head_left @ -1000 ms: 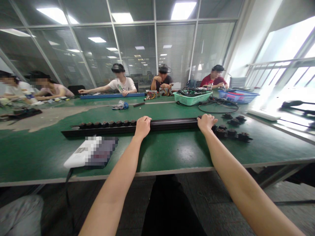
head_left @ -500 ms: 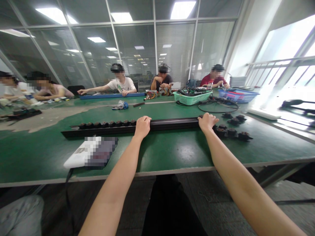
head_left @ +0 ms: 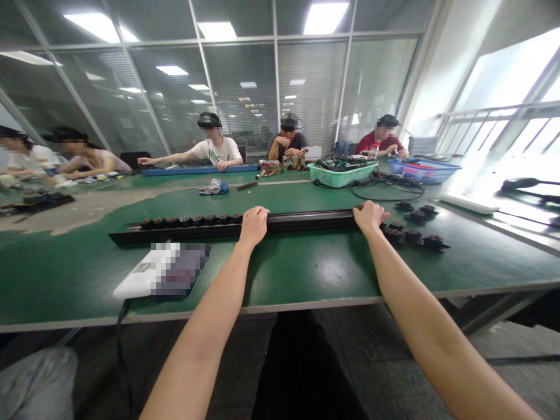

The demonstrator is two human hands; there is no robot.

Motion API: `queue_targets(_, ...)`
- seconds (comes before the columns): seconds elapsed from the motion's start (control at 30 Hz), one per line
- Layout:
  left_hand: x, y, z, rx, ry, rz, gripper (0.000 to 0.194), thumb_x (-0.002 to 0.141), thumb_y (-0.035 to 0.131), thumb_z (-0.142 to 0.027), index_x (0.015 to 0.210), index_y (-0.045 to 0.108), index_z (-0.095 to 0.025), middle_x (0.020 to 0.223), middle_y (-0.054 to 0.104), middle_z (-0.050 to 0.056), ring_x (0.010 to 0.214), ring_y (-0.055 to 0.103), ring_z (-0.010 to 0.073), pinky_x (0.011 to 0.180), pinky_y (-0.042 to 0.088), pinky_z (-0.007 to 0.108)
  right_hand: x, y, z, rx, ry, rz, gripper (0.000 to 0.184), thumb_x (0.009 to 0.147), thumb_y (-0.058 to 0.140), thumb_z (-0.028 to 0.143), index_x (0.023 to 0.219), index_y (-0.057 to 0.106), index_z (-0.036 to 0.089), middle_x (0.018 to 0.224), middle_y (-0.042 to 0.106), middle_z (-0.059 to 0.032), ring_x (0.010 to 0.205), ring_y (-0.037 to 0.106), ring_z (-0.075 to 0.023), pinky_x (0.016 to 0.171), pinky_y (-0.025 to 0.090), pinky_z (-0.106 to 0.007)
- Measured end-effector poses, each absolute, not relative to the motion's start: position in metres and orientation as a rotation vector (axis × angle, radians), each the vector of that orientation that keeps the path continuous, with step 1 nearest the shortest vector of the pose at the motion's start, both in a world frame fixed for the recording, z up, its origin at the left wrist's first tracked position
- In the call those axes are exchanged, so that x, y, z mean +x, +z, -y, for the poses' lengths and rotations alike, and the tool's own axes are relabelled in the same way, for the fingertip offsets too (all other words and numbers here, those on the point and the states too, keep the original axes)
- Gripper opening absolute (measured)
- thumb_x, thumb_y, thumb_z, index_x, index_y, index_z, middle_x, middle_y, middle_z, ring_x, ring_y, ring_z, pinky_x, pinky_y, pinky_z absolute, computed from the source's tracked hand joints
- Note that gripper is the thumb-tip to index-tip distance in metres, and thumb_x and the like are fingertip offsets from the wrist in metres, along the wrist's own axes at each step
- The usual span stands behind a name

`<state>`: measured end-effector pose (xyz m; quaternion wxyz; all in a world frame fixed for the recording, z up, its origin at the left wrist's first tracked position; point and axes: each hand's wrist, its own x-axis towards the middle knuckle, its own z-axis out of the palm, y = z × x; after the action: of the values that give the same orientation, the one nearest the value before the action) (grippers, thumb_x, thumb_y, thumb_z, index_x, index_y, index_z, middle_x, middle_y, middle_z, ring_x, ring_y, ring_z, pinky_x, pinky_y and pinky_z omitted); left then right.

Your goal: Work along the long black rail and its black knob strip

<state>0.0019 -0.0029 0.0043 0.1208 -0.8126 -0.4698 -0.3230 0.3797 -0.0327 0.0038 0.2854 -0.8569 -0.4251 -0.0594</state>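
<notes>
A long black rail [head_left: 310, 221] lies crosswise on the green table. My left hand [head_left: 254, 224] is closed over it near its middle, and my right hand [head_left: 368, 216] grips its right end. Along the rail's left half sits a row of small black modules [head_left: 192, 220], reaching up to my left hand. Just right of my right hand, several loose black modules [head_left: 412, 236] of a similar look rest on the table. What the undersides of my fingers touch is hidden.
Nearer me on the left lies a white device [head_left: 137, 280] with a cable. A green basket [head_left: 341, 175] of cables and a blue basket [head_left: 424, 170] stand at the back right. A grey-blue cloth [head_left: 213, 187] lies beyond the rail. Several people sit across the table.
</notes>
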Motion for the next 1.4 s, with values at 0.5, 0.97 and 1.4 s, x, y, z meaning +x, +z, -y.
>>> queue_targets(0.5, 0.002, 0.005, 0.003, -2.378, -0.953, 1.373, 0.037, 0.104, 0.039, -0.019, 0.116, 0.073, -0.019, 0.122, 0.073, 0.014, 0.117, 0.066, 0.0295, 0.109, 0.048, 0.049, 0.384, 0.008, 0.034, -2.341, -0.130, 1.090, 0.038, 0.090, 0.066, 0.038, 0.115, 0.073, 0.010, 0.125, 0.063, -0.0251, 0.117, 0.052, -0.0363, 0.100, 0.036, -0.049)
queue_targets(0.97, 0.004, 0.006, 0.007, -2.371, -0.968, 1.389, 0.036, 0.103, 0.040, -0.018, 0.116, 0.074, -0.020, 0.124, 0.073, 0.013, 0.119, 0.065, 0.0295, 0.110, 0.047, 0.049, 0.385, 0.006, 0.036, -2.332, -0.128, 1.057, 0.037, 0.091, 0.064, 0.034, 0.119, 0.071, 0.011, 0.129, 0.062, -0.0245, 0.121, 0.051, -0.0365, 0.102, 0.035, -0.049)
queue_targets(1.4, 0.004, 0.007, 0.007, -2.373, -0.977, 1.376, 0.037, 0.103, 0.039, -0.019, 0.116, 0.074, -0.020, 0.123, 0.073, 0.013, 0.118, 0.065, 0.0297, 0.110, 0.048, 0.050, 0.391, 0.004, 0.033, -2.280, -0.138, 1.009, 0.035, 0.090, 0.065, 0.033, 0.118, 0.068, 0.012, 0.125, 0.061, -0.0240, 0.121, 0.051, -0.0373, 0.104, 0.035, -0.051)
